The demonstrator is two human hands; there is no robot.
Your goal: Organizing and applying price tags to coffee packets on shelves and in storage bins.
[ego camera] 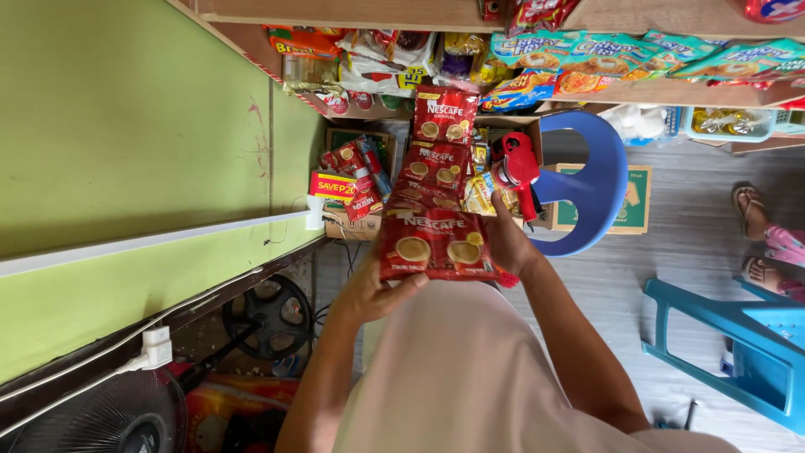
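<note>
At centre frame, left hand and right hand each hold a pinching grip on the bottom pack of a red coffee-sachet strip running toward 12 o'clock; an uneven pull could tear its seams.

Both bare forearms reach forward from the torso, elbows bent and wrists angled inward toward each other. The left hand curls with its fingers closed in a pinch at thumb level. The right hand is raised slightly higher, its fingers wrapped out of sight beyond the palm.
</note>
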